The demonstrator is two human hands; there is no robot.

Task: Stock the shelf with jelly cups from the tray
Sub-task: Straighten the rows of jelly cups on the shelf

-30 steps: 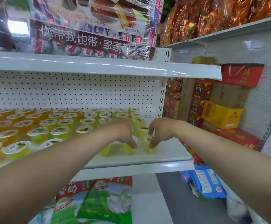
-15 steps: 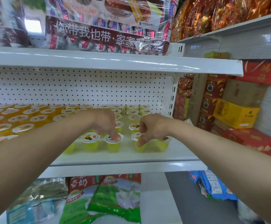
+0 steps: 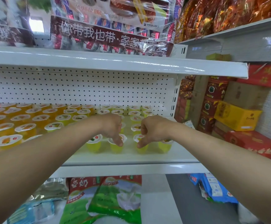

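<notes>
bright, even light; glare on the upper shelf edge (image 3: pixel 172 66); blurred, bowed edges

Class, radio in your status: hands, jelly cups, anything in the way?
Left hand pinches one green cup. Right hand pinches a second cup beside it. Both stand at shelf front. Neighbouring cups crowd either side.

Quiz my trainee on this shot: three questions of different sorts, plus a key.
1. True or false: the left hand grips a clear plastic cup of yellow-green jelly on the white metal shelf.
2. The clear plastic cups of orange jelly stand: A, left of the yellow-green ones; B, right of them; C, on the shelf above.
3. Fill in: the right hand has its grip on the neighbouring cup, to the ___ of the first.
Key: 1 true; 2 A; 3 right.
</notes>
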